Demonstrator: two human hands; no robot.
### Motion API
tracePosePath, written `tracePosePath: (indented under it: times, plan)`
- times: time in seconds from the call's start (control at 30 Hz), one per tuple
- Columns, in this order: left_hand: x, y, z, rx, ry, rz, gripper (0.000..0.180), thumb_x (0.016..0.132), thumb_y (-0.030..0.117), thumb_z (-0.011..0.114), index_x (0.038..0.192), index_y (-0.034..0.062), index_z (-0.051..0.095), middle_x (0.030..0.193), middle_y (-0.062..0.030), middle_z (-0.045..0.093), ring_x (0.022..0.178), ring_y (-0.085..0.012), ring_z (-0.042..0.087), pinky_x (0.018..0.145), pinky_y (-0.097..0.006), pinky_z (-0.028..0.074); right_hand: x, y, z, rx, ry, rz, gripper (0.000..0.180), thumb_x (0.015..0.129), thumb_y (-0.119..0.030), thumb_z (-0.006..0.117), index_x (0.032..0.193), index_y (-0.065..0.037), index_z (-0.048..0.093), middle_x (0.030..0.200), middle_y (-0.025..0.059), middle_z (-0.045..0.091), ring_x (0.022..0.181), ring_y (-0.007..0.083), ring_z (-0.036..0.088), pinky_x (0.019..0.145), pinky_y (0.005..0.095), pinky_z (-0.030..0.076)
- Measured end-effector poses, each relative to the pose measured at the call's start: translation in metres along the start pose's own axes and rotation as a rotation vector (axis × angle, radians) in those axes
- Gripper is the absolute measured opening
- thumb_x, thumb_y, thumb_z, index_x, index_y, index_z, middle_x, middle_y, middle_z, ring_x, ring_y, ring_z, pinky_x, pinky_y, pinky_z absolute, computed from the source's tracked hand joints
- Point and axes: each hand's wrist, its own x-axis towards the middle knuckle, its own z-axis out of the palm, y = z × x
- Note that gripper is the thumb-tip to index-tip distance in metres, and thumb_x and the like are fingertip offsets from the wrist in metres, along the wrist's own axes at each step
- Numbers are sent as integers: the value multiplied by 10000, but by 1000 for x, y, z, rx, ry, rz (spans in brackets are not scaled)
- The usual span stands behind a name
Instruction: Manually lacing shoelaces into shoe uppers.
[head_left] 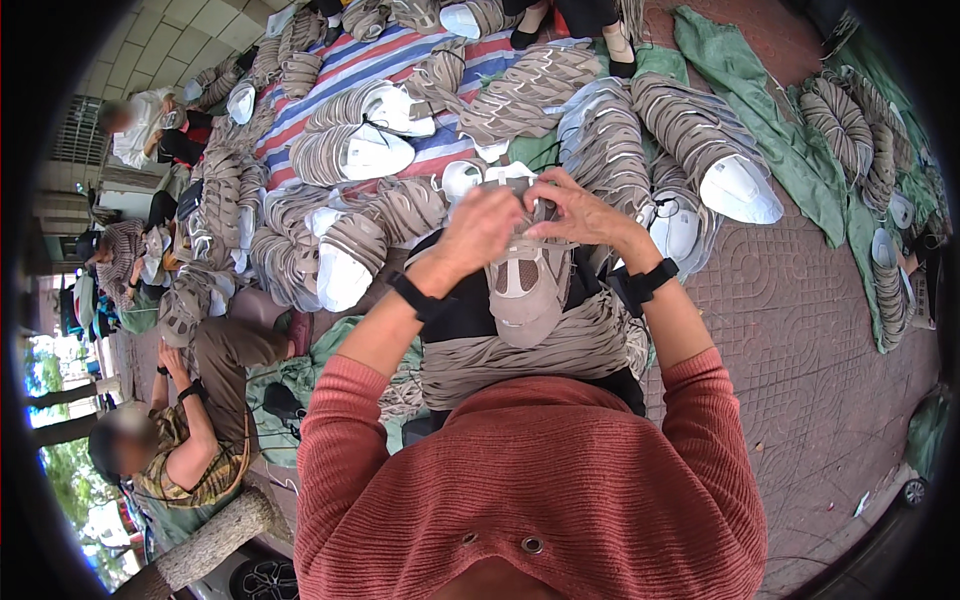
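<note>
A taupe shoe upper (527, 312) with mesh panels lies over my lap, its rounded toe toward me. My left hand (482, 226) is closed over the left side of its lacing area, slightly blurred, its fingertips curled together; what they pinch is too small to make out. From the other side my right hand (580, 212) grips the upper near its opening, with thumb and index finger bent around the edge. Below the toe, a thick bundle of taupe shoelaces (480, 365) lies across my lap.
Stacked shoe uppers with white linings (370, 150) cover a striped sheet (330, 75) ahead. More stacks (700, 150) stand ahead right, beside green tarpaulin (755, 110). At left, a seated person (190, 440) holds a similar upper; others sit farther back. Brick paving (780, 330) lies right.
</note>
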Motion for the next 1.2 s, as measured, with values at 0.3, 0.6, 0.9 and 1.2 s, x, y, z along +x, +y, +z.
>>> tracePosePath:
  times: [0.3,0.6,0.9,1.2]
  plan:
    - [-168,-187,-227,550,940,-771,183,789,218,632,846,45,618,781,-109,630,725,-246,597,687,-325,476,-7,-3,-5,1,6,-18,213,892,-287,549,1004,-107,535,1128,85,414,925,188,478,817,279,408]
    - [-292,-189,-346,651,1379,-943,249,723,238,647,782,1,599,639,-44,573,578,-161,503,574,-284,433,1,-4,2,-113,20,-63,196,910,-254,512,991,-77,534,1092,120,442,984,260,497,872,315,397]
    - [-264,-190,-246,-918,1600,-1243,148,872,177,408,864,39,462,907,-102,572,849,-243,577,779,-355,481,-4,-56,1,-626,56,-244,116,788,-232,628,825,-125,605,973,46,482,862,205,523,811,347,350]
    - [-206,-153,-247,-1121,1547,-1109,259,869,155,367,619,93,395,1182,-178,566,1117,-307,531,903,-413,420,10,-55,7,-876,38,-379,112,760,-222,649,784,-120,608,866,43,490,852,215,526,825,358,303]
